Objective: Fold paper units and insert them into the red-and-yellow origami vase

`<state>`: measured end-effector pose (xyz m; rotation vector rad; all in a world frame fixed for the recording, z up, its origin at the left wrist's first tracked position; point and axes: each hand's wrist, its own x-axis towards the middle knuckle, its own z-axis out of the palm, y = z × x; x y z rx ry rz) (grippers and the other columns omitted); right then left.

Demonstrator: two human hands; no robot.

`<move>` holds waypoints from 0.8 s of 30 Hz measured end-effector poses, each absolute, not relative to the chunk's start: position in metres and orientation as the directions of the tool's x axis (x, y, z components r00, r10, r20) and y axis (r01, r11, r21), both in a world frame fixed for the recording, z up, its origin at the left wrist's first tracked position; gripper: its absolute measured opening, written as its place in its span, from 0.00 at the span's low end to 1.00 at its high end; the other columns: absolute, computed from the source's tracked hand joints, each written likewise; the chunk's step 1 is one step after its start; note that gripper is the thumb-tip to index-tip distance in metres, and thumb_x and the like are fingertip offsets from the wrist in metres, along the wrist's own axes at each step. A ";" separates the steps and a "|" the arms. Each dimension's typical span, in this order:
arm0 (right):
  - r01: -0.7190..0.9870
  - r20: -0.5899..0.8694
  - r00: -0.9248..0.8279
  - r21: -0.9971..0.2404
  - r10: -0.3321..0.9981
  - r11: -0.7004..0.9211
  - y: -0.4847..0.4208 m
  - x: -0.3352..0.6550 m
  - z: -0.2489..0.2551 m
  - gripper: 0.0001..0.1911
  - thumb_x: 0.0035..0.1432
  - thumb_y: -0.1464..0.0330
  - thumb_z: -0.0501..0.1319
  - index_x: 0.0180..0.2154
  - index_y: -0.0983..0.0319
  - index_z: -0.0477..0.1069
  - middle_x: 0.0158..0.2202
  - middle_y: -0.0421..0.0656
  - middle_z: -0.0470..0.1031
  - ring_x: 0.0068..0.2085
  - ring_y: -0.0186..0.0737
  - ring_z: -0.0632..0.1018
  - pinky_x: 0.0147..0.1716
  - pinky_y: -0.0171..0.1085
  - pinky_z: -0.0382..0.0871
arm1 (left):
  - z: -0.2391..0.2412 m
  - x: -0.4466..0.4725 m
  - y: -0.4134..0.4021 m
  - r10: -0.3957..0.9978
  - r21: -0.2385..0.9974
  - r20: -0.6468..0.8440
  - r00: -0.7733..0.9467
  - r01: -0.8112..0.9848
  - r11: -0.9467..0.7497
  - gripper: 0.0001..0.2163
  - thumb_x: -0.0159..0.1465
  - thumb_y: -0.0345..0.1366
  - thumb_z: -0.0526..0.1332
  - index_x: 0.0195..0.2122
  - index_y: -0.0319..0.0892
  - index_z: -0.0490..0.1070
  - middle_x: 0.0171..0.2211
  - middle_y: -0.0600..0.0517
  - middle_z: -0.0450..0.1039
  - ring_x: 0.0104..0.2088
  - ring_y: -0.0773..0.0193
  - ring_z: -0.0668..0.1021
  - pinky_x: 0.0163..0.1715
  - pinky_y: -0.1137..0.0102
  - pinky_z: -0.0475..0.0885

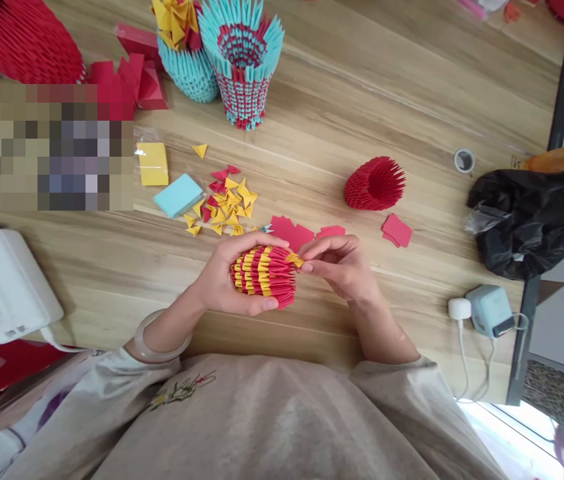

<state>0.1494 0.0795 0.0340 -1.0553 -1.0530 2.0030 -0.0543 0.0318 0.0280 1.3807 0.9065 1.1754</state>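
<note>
My left hand [227, 277] wraps round a red and yellow striped vase of folded paper pieces [264, 273], tilted on its side with its rim toward the right. At that rim, my right hand [345, 267] pinches a yellow folded paper triangle [295, 259] between thumb and forefinger, touching the red points. Just beyond the hands lies a pile of loose yellow and red paper triangles [229, 208]. Red paper slips [289, 232] are spread on the table behind the vase.
Turquoise and red paper vases [245, 73] stand at the back. A small red paper vase [375, 183] sits right of centre. Sticky-note-like yellow [153, 164] and blue paper stacks [179, 195] lie left. A black plastic bag [532, 213], charger [491, 310] and white box [9, 283] edge the table.
</note>
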 end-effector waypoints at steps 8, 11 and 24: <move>-0.102 -0.407 -0.400 -0.871 0.821 -0.481 0.077 0.149 0.036 0.09 0.35 0.71 0.76 0.22 0.59 0.79 0.24 0.40 0.80 0.26 0.34 0.79 0.29 0.33 0.77 | 0.031 -0.052 0.032 0.955 0.980 0.176 0.238 0.048 -0.193 0.26 0.45 0.43 0.71 0.46 0.41 0.72 0.29 0.53 0.76 0.26 0.65 0.75 0.26 0.72 0.71; -0.122 -0.450 -0.419 -0.833 0.789 -0.539 0.077 0.147 0.035 0.10 0.33 0.70 0.76 0.21 0.60 0.78 0.23 0.39 0.80 0.25 0.33 0.79 0.29 0.32 0.77 | 0.034 -0.052 0.032 0.956 0.973 0.179 0.234 0.101 -0.207 0.25 0.45 0.42 0.71 0.45 0.42 0.72 0.29 0.53 0.76 0.25 0.65 0.75 0.26 0.72 0.71; -0.091 -0.401 -0.433 -0.872 0.807 -0.482 0.080 0.148 0.034 0.08 0.35 0.72 0.75 0.21 0.61 0.78 0.23 0.39 0.80 0.25 0.30 0.79 0.27 0.28 0.75 | 0.033 -0.052 0.033 0.954 0.983 0.154 0.258 0.061 -0.175 0.26 0.44 0.41 0.71 0.45 0.40 0.72 0.33 0.51 0.77 0.29 0.64 0.77 0.29 0.72 0.72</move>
